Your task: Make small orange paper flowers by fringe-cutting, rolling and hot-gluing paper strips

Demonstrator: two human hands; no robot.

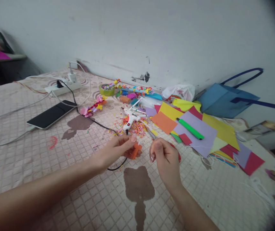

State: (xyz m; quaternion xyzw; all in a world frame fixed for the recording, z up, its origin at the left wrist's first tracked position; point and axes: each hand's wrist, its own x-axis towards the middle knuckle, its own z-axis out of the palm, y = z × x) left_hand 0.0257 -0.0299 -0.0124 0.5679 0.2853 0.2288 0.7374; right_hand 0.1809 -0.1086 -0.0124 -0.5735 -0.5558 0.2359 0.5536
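My left hand (123, 147) pinches a small orange paper piece (135, 150), cut into flower-like lobes with a fringed lower end, between thumb and fingers. Just to its right, my right hand (165, 157) is closed with the fingers curled in; whatever they may hold is hidden. Behind the right hand are scissors, with the blades (150, 131) and a bit of red handle (177, 151) showing; I cannot tell whether the hand touches them. Beyond both hands a white glue gun (131, 119) lies over colourful paper scraps (139, 129).
Coloured paper sheets (196, 128) with a green cutter knife (190, 129) spread at right, before a blue bag (226, 99). Paper flowers (94, 107) and green tape (107, 90) lie further back. At left are a phone (53, 114), a power strip (64, 88) and cables.
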